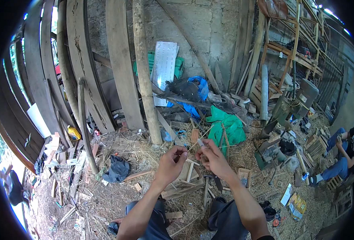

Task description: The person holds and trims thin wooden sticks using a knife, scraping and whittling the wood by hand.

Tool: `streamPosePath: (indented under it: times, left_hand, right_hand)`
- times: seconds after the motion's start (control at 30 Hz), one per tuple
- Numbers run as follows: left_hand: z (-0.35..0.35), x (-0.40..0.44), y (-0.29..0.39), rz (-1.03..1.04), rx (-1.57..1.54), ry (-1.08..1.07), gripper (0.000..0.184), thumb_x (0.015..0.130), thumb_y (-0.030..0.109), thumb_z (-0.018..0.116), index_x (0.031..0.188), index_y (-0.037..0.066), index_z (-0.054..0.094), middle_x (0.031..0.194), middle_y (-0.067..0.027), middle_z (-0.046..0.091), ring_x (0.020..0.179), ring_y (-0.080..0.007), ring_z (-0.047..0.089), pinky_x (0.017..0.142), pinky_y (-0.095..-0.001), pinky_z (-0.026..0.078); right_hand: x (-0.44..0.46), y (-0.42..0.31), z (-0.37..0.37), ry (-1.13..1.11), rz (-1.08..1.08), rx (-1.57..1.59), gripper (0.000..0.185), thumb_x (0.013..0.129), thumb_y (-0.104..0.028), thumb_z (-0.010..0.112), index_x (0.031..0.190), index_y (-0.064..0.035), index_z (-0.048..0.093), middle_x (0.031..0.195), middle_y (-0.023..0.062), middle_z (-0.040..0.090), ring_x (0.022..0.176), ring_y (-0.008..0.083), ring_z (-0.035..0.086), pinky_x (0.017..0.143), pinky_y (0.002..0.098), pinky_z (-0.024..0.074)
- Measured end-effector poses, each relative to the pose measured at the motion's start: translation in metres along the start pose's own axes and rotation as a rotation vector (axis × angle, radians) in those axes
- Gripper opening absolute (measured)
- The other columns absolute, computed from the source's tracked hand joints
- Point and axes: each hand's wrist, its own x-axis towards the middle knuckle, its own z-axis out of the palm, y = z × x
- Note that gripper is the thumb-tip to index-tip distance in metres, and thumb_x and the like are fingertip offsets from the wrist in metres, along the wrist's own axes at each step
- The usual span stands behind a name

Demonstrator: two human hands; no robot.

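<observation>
My left hand (170,165) is raised in front of me, its thumb and fingertips pinched together; whatever they may hold is too small to make out. Close by on the right, my right hand (216,161) has its fingers curled closed around a small pale, slim piece (201,143) that sticks up past the index finger. The two hands are apart. Below them, between my feet, a small wooden frame (184,188) of thin slats lies on the ground, partly hidden by the hands.
Green plastic sheeting (226,129) and a blue tarp (201,87) lie by the block wall. A wooden post (145,80) stands ahead. A small wooden box (244,177), a black bag (117,169) and a yellow packet (296,207) lie among scraps. Another person (339,156) sits at right.
</observation>
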Motion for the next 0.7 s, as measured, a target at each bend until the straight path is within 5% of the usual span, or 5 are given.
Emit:
streamPosePath:
  times: [0.1,0.43,0.57,0.7]
  left_hand:
    - [0.004,-0.001,-0.002,0.055,-0.027,0.067,0.014,0.089,0.010,0.060,0.097,-0.001,0.060,0.068,-0.0050,0.060,0.059,-0.0070,0.053,0.054,-0.0246,0.042]
    - [0.005,-0.008,0.018,0.182,0.151,0.175,0.016,0.090,0.013,0.060,0.095,-0.001,0.064,0.061,-0.0070,0.055,0.054,-0.0074,0.045,0.049,-0.0267,0.037]
    - [0.000,-0.009,0.013,-0.018,0.016,0.001,0.016,0.092,0.011,0.056,0.096,-0.003,0.062,0.078,-0.0030,0.061,0.070,-0.0062,0.051,0.063,-0.0223,0.041]
    - [-0.003,-0.010,0.009,-0.060,-0.100,-0.084,0.019,0.093,0.013,0.054,0.094,-0.004,0.063,0.085,-0.0041,0.063,0.080,-0.0071,0.054,0.072,-0.0226,0.043]
  right_hand:
    - [0.003,0.012,0.004,-0.043,0.030,0.013,0.026,0.099,-0.022,0.042,0.117,-0.0030,0.043,0.079,0.0043,0.059,0.055,0.0052,0.042,0.049,0.0192,0.0343]
    - [0.003,-0.004,-0.002,-0.032,0.166,0.236,0.025,0.094,-0.019,0.055,0.109,0.0000,0.060,0.078,0.0066,0.064,0.046,0.0035,0.037,0.041,0.0197,0.0276]
    - [0.004,-0.013,-0.016,0.162,0.123,0.204,0.024,0.092,-0.020,0.059,0.106,-0.0011,0.063,0.077,0.0061,0.064,0.044,0.0036,0.036,0.040,0.0198,0.0251]
    - [0.001,-0.022,-0.031,0.083,0.141,0.261,0.028,0.092,-0.019,0.058,0.112,0.0003,0.060,0.077,0.0043,0.062,0.046,0.0035,0.035,0.042,0.0190,0.0257]
